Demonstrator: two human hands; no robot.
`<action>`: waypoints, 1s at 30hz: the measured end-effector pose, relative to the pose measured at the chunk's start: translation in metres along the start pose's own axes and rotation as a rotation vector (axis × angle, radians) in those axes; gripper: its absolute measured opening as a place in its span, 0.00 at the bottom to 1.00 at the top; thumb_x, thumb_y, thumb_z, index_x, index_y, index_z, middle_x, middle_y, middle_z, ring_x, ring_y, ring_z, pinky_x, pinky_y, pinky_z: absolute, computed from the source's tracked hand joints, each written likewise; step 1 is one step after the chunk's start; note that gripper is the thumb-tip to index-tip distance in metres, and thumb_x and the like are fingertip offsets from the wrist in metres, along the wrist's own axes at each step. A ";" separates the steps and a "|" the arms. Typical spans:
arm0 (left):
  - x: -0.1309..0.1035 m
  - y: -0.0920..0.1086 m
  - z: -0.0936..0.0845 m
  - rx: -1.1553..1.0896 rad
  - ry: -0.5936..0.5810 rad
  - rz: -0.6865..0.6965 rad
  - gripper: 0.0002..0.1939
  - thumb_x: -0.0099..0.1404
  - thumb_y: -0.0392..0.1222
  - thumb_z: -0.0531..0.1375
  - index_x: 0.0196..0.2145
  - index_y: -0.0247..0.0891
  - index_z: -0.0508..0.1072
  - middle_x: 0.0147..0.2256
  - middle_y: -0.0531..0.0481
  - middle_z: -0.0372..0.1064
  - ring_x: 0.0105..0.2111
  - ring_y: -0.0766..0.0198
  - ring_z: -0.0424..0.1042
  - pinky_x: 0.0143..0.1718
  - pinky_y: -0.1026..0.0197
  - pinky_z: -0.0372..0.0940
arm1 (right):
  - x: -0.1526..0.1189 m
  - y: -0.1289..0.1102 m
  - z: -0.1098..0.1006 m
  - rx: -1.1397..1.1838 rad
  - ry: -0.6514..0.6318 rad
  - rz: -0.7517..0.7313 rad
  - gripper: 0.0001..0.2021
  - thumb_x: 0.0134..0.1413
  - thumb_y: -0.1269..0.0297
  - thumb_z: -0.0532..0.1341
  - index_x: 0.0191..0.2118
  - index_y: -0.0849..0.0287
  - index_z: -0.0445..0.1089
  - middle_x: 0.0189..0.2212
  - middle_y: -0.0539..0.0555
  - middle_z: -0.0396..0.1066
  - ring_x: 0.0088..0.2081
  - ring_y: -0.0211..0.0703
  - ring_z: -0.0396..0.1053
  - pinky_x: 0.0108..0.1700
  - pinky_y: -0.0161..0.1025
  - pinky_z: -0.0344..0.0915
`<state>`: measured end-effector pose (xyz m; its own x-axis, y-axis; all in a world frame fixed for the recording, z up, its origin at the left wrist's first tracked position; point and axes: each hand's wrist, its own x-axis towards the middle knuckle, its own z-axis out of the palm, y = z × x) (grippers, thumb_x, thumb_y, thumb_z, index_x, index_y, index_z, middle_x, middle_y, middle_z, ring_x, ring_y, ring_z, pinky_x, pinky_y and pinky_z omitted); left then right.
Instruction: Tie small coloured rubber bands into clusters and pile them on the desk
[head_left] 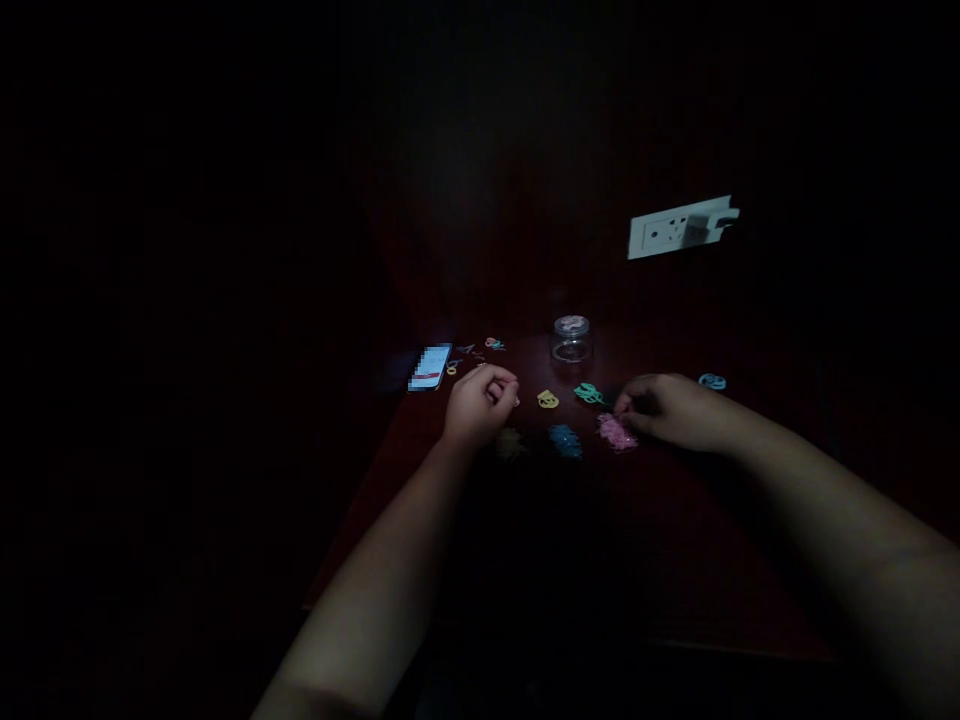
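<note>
In dim light, my left hand (pixel 480 405) is closed, thumb and fingertips pinched together; what is between them, if anything, is too small to make out. Just below it lies a dull yellowish pile of small bands (pixel 512 444). My right hand (pixel 664 410) has its fingers curled together at the upper edge of a pink pile of bands (pixel 616 433), and I cannot tell what they pinch. Green bands (pixel 589 394) lie just left of those fingertips. Between my hands are a cluster of yellow bands (pixel 548 399) and a blue pile of bands (pixel 565 441).
A clear lidded jar (pixel 571 342) stands behind the piles. A lit phone (pixel 430 367) lies at the left table edge, near loose coloured bands (pixel 493 343). Light blue bands (pixel 712 381) lie beyond my right hand. A wall socket (pixel 679 230) holds a plug.
</note>
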<state>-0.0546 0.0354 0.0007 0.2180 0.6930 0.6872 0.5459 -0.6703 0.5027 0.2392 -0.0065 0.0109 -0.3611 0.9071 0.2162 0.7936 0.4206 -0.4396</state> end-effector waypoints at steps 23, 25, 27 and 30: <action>0.001 -0.072 -0.013 0.446 -0.211 -0.551 0.25 0.60 0.35 0.60 0.56 0.34 0.67 0.53 0.36 0.70 0.55 0.48 0.68 0.57 0.50 0.61 | 0.003 -0.015 0.006 0.150 0.261 0.057 0.09 0.56 0.64 0.55 0.35 0.56 0.72 0.29 0.52 0.75 0.29 0.44 0.71 0.30 0.38 0.63; 0.000 -0.072 -0.011 0.459 -0.232 -0.556 0.24 0.61 0.36 0.59 0.56 0.37 0.68 0.53 0.38 0.70 0.55 0.48 0.67 0.57 0.50 0.61 | 0.003 -0.016 0.006 0.138 0.261 0.062 0.09 0.56 0.64 0.55 0.35 0.56 0.73 0.29 0.52 0.75 0.29 0.43 0.71 0.31 0.38 0.63; 0.000 -0.071 -0.010 0.473 -0.249 -0.550 0.20 0.62 0.36 0.59 0.53 0.40 0.72 0.54 0.41 0.70 0.56 0.49 0.66 0.58 0.51 0.60 | 0.003 -0.016 0.007 0.128 0.256 0.073 0.09 0.56 0.64 0.55 0.36 0.56 0.73 0.29 0.52 0.75 0.29 0.43 0.71 0.30 0.37 0.62; 0.001 -0.069 -0.009 0.490 -0.257 -0.539 0.17 0.62 0.36 0.59 0.49 0.39 0.74 0.55 0.42 0.68 0.57 0.49 0.65 0.60 0.51 0.58 | 0.003 -0.016 0.008 0.119 0.254 0.085 0.10 0.57 0.64 0.54 0.36 0.56 0.73 0.29 0.51 0.75 0.29 0.43 0.70 0.30 0.37 0.62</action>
<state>-0.0997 0.0798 -0.0286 -0.0311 0.9703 0.2398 0.9128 -0.0702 0.4022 0.2212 -0.0105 0.0120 -0.1503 0.9132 0.3789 0.7472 0.3559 -0.5613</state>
